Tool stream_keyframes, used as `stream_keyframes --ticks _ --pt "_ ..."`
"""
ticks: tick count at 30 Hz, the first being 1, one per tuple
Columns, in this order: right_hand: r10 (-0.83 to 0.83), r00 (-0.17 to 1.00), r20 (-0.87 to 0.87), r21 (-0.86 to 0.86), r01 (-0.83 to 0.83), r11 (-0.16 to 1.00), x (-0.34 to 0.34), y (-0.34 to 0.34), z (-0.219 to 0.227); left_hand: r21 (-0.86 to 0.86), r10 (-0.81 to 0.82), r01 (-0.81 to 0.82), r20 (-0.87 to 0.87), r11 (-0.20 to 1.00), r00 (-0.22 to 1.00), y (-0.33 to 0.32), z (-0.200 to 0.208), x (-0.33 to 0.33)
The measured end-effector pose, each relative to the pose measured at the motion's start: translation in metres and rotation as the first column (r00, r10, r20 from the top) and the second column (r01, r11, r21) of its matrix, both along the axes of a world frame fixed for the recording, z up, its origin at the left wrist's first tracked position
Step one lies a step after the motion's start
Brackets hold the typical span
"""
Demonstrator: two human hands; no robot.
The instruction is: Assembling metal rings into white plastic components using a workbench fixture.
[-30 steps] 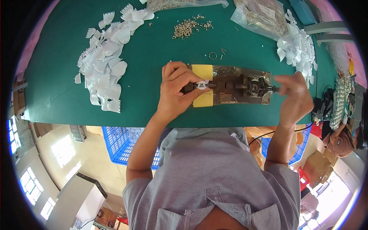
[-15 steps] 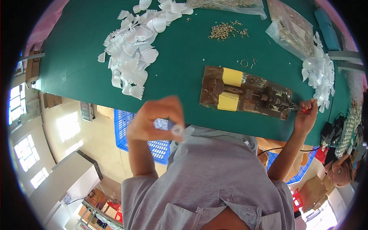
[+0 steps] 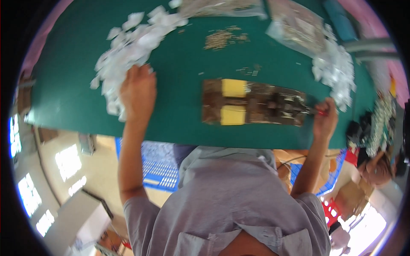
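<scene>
My left hand [image 3: 139, 91] is over the right edge of a long pile of white plastic pieces with toothed edges [image 3: 113, 77], at the left of the table. Its fingers are smeared by motion, so whether they grip a piece is unclear. At the right, the fingers of my right hand [image 3: 325, 121] are closed around a red handle [image 3: 322, 112]. That handle ends a metal rod on a clamp-like fixture [image 3: 260, 102], mounted on a brown board with two yellow pads. The board lies near the table's front edge.
Small metal parts form a heap [image 3: 220, 39] beyond the fixture, with a few loose rings nearer. Clear bags [image 3: 294, 25] lie at the back. Another white pile [image 3: 335, 72] sits far right. A blue basket [image 3: 160, 170] stands below the table's front edge.
My left hand, which held a whitish translucent piece above my lap, has moved away from me and left to the white pile. My right hand stays on the red handle. The whole view has shifted.
</scene>
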State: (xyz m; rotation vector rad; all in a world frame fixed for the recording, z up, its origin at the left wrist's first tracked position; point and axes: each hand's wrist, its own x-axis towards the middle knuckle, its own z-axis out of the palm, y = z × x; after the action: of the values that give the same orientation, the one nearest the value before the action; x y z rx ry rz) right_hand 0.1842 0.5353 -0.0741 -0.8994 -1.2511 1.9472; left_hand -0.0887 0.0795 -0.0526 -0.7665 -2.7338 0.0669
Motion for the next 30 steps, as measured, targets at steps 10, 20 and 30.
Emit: stream_keyframes --ticks 10,20,30 --pt "-0.275 0.778 0.564 0.825 -0.529 0.197 -0.063 0.011 0.052 0.472 0.081 -0.127 0.115 0.872 0.990 -0.013 0.037 -0.008" --pt "-0.093 0.847 0.523 0.848 -0.507 0.151 -0.102 -0.041 0.056 0.841 -0.618 0.119 0.283 0.527 0.733 0.078 0.036 0.125" --pt "0.623 0.462 0.630 0.542 -0.837 0.073 -0.145 -0.131 0.062 0.599 -0.642 0.517 -0.006 0.611 0.766 0.090 0.014 0.117"
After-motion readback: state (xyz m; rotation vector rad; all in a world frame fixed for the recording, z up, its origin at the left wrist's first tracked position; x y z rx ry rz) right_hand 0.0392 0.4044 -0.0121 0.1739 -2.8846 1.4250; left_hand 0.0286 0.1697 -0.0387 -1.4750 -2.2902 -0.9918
